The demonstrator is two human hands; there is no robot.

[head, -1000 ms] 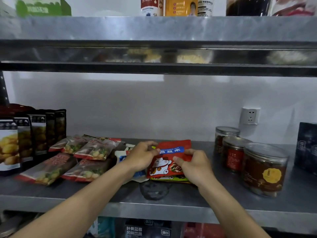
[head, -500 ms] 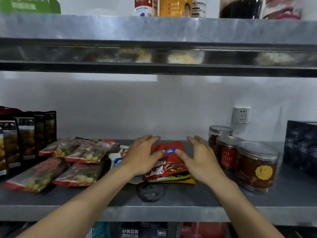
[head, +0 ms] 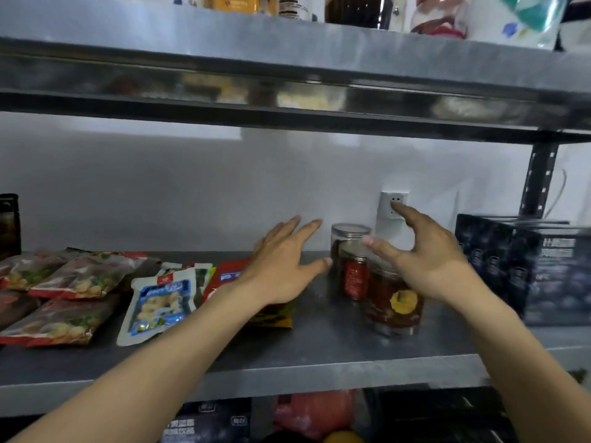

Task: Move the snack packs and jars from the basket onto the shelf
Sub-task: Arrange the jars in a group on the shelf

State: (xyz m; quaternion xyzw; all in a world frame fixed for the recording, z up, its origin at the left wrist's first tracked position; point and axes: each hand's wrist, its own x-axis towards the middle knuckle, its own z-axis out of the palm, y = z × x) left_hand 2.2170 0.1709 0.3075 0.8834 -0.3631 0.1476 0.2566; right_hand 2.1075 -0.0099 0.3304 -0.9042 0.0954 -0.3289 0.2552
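Note:
On the grey metal shelf [head: 319, 350] lie several snack packs: clear red-edged ones [head: 80, 276] at the left, a blue and white pack [head: 160, 302], and a red pack [head: 224, 276] partly under my left hand [head: 281, 270]. Three clear jars stand in a row at the right: the near one with a yellow label [head: 393, 305], a red-labelled one [head: 353, 276], and a far one [head: 348, 235]. My left hand hovers open just left of the jars. My right hand [head: 428, 260] is open above the near jar, hiding its lid. Neither hand holds anything.
Dark boxes [head: 527, 263] stand at the right end of the shelf, a dark pack [head: 9, 225] at the far left. A wall socket [head: 388, 206] sits behind the jars. The upper shelf [head: 287, 59] carries bottles and jars. Packaged goods lie below the shelf [head: 313, 414].
Both hands let go of the red pack, which now lies on the pile, and moved right and up toward the jars. The view shifted to the right.

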